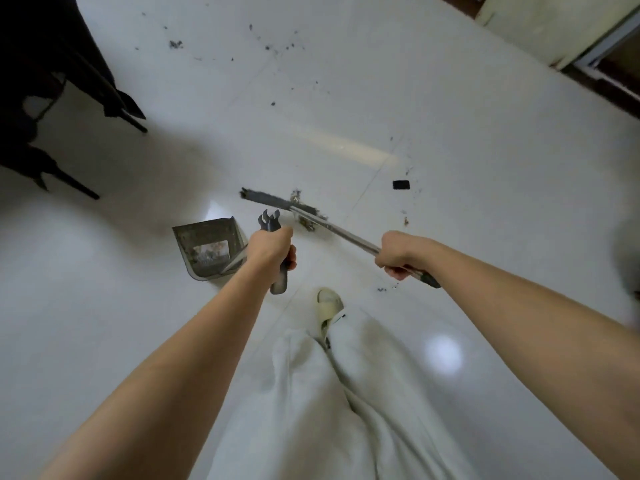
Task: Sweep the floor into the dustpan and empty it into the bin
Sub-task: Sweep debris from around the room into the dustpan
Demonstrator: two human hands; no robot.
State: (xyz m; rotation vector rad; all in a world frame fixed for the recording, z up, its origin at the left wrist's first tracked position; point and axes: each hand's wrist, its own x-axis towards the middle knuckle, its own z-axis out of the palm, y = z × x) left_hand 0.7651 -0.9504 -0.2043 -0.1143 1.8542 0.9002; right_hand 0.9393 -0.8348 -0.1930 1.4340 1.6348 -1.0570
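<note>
My left hand (273,249) grips the dark handle of a grey long-handled dustpan (207,247), whose pan sits on the white tile floor left of centre with some debris inside. My right hand (398,254) grips the metal pole of a broom (277,202). The broom's dark head lies on the floor just beyond the dustpan, with a small clump of dirt (306,223) beside it. Dark specks and dust (270,46) are scattered over the tiles farther ahead. No bin is in view.
A dark table or chair with thin legs (52,81) stands at the left. A small black rectangular object (401,185) lies on the floor right of the broom. A wall and door frame (588,46) are at the top right. My slippered foot (329,303) is below the hands.
</note>
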